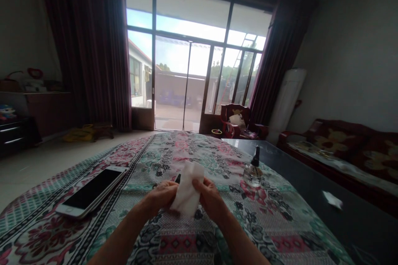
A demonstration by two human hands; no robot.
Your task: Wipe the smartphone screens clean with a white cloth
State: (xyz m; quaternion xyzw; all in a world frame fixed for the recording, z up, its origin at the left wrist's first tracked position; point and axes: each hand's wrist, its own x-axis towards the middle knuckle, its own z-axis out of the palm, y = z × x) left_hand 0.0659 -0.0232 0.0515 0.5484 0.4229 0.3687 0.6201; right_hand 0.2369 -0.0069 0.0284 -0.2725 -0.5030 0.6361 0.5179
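In front of me, a white tissue (189,186) hangs between my two hands over the patterned tablecloth. My right hand (212,198) is closed on its right side, thumb pressed against the front. My left hand (162,196) has its fingers curled at the tissue's left edge. A small dark object (178,179) shows just above those fingers, mostly hidden behind the tissue; its kind cannot be made out. To the right stands a clear bottle with a black pump top (255,167). A white smartphone (91,192) with a dark screen lies to the left.
The floral tablecloth (174,236) covers the table under my hands. Beside it on the right is a dark tabletop (298,186) with a crumpled white scrap (332,200). Farther off are a wooden sofa (336,143), an armchair (236,118) and glass doors (174,83).
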